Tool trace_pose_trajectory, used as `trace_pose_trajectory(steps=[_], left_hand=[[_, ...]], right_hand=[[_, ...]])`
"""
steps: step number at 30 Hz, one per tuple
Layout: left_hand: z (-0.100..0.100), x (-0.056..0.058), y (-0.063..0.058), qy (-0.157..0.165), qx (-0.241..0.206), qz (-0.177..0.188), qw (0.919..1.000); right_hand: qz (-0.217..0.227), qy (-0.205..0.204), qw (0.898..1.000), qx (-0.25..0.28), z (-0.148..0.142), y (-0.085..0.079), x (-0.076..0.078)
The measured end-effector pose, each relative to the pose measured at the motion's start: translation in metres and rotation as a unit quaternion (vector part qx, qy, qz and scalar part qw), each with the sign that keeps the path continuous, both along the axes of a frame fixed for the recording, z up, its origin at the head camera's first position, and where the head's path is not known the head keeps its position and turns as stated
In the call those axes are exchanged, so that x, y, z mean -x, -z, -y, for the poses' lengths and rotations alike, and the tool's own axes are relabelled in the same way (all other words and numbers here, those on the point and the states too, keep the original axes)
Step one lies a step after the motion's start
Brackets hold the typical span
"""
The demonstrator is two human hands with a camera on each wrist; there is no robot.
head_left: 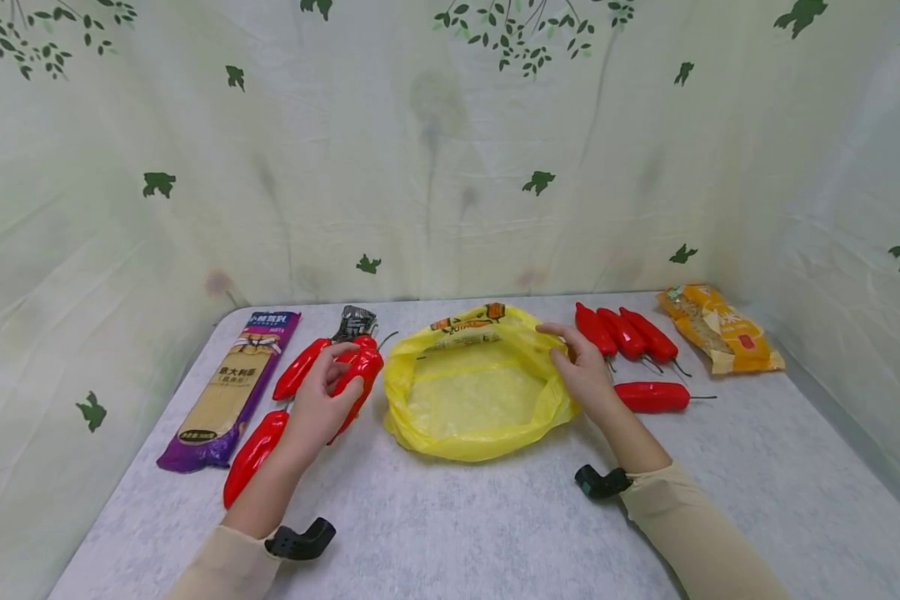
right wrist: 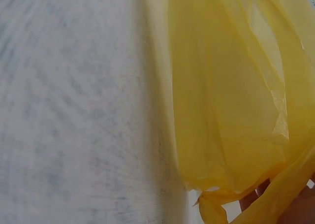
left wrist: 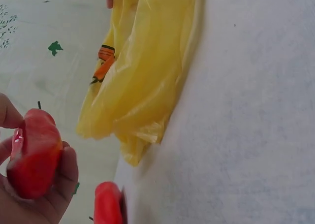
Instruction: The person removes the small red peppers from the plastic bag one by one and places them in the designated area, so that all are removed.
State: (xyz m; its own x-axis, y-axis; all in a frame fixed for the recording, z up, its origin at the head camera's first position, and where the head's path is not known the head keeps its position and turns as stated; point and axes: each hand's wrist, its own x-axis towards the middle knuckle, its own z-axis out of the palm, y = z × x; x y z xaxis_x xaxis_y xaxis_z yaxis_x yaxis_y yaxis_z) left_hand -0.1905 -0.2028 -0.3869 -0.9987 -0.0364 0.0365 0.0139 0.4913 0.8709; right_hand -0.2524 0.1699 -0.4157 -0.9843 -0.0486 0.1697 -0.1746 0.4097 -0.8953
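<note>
My left hand (head_left: 322, 408) grips a red chili pepper (left wrist: 37, 155), its stem pointing up and away, just left of a yellow plastic bag (head_left: 480, 454). The bag stands with its mouth spread wide; nothing shows inside it. At the bag's right rim, my right hand (head_left: 581, 367) holds the plastic between thumb and fingers. In the right wrist view, fingers (right wrist: 295, 209) show partly behind a strip of the bag. Two more red peppers (head_left: 258, 450) lie by the left hand and forearm, one partly hidden behind that hand.
Left, a purple pasta packet (head_left: 228, 383) lies flat; a small black packet (head_left: 356, 320) sits behind the left peppers. Right of the bag lie three red peppers (head_left: 624, 333) side by side and a single pepper (head_left: 651, 397) nearer. An orange food packet (head_left: 720, 329) rests at the far right.
</note>
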Motion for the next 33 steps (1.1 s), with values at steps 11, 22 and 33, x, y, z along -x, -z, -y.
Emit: trace_pose_trajectory(steps=[11,22,33], left_hand=[[0.014,-0.008,0.011,0.020,0.051,0.038,0.9978],[0.020,-0.011,0.020,0.014,0.074,0.061,0.9953],[0.025,-0.012,0.029,0.018,0.131,0.055,0.9897]], right_hand=[[0.008,0.006,1.000,-0.008,0.002,0.004,0.002],[0.013,0.003,1.000,-0.008,0.002,0.004,0.000],[0.020,0.002,1.000,-0.009,0.003,0.002,0.000]])
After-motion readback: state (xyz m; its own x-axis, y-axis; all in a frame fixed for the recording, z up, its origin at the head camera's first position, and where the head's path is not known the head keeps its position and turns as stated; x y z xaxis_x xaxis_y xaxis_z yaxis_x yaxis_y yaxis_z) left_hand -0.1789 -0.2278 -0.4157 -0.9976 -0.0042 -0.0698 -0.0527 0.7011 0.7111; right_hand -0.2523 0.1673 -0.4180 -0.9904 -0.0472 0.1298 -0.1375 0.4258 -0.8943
